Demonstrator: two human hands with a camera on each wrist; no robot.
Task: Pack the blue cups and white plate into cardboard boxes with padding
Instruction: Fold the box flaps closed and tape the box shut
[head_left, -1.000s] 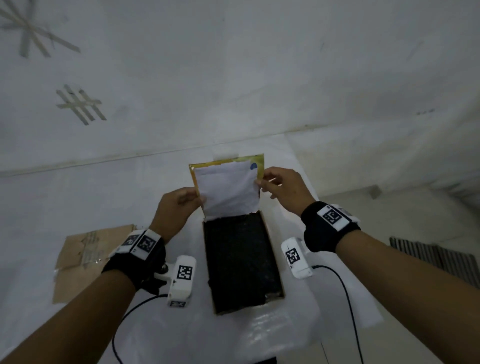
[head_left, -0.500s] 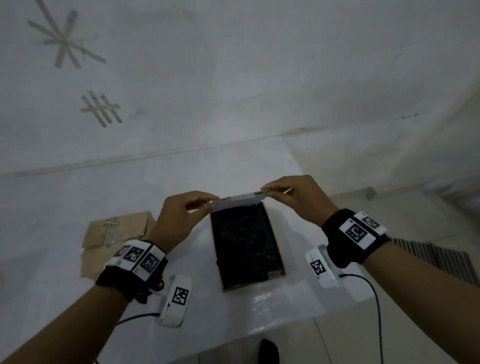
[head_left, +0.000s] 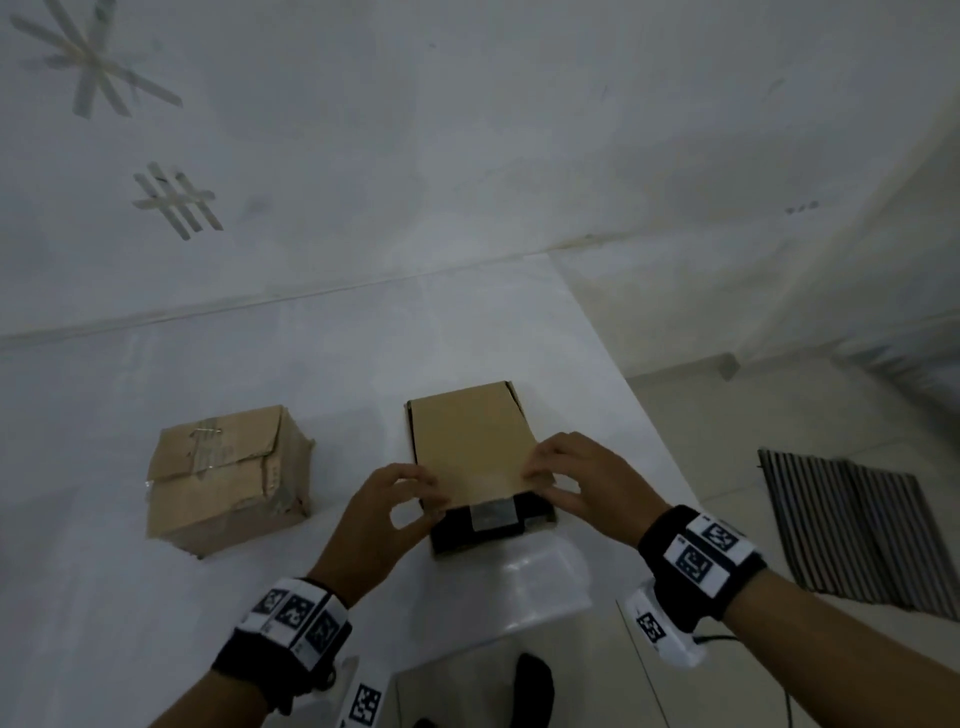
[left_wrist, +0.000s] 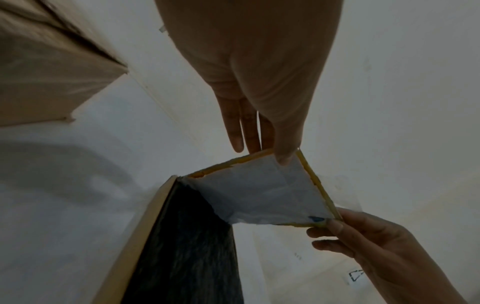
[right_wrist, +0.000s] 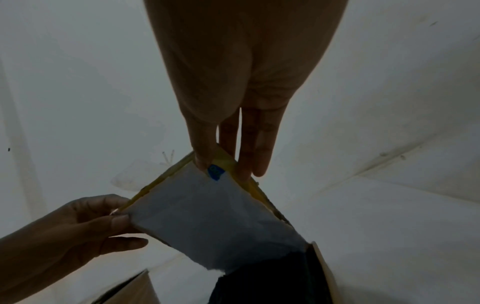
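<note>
The lid (head_left: 470, 447) of the box (head_left: 485, 527) is pinched at its near corners, one by the left hand (head_left: 387, 514), one by the right hand (head_left: 582, 480); black padding (head_left: 457, 530) is seen below the fingers. A second box (head_left: 228, 478) sits left of the left hand.

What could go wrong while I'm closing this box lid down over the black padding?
1. The lid covers most of the box, but black padding shows at the near end and may keep the lid from seating flat.
2. The left hand and right hand pinch the lid's near corners, so the thin card could crease there.
3. The box sits near the front edge of the table, so a hard pull toward you might slide it off.
</note>
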